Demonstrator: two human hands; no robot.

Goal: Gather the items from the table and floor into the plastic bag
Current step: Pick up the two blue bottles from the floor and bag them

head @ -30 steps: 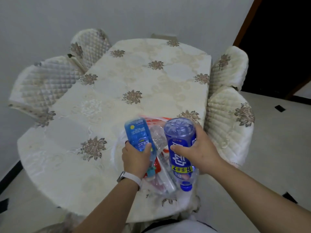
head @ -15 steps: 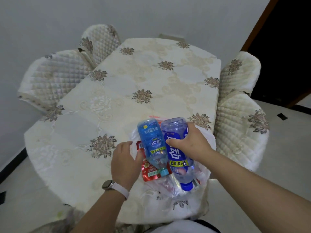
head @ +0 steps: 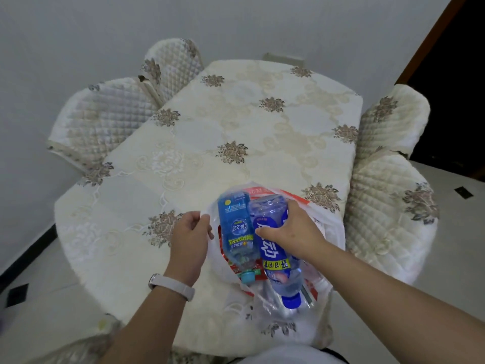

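Fingers of the left hand (head: 190, 237) pinch the plastic bag (head: 331, 225) rim to spread its mouth, while those of the right hand (head: 290, 229) clamp the dark-blue bottle (head: 274, 258) cap-down for dropping in.

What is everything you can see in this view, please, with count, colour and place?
table: one, cream floral cloth, centre
chairs: four, cream quilted, two each side
plastic bag: one, clear-white with red print, table's near edge
light blue bottle: one, teal cap, in bag mouth
dark blue bottle: one, blue cap, beside it
wristband: one, pale, left wrist
left hand: one, pinching bag rim
right hand: one, gripping dark blue bottle
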